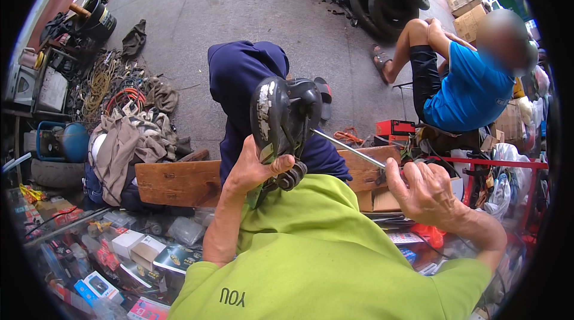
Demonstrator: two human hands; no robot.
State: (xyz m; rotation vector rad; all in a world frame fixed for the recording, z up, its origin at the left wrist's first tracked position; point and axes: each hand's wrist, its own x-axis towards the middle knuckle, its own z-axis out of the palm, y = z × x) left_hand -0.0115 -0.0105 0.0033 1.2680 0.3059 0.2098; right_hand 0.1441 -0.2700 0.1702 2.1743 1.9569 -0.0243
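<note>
A worn black bicycle saddle (268,111) rests over my dark-blue trouser leg, its cover scuffed pale on one side. My left hand (250,167) is closed around its lower end, thumb beside the dark clamp (292,177). To the right, my right hand (426,193) grips what looks like a screwdriver (350,149), its handle hidden in the fist. The slim metal shaft points left, and its tip reaches the saddle's underside; whether it touches there I cannot tell.
A wooden bench (179,182) runs beneath me. At the right a person in a blue shirt (472,90) sits close by. Clothes and cables (128,135) are heaped at left, tyres (388,6) lie at the far right, and boxed parts (128,242) fill the near left.
</note>
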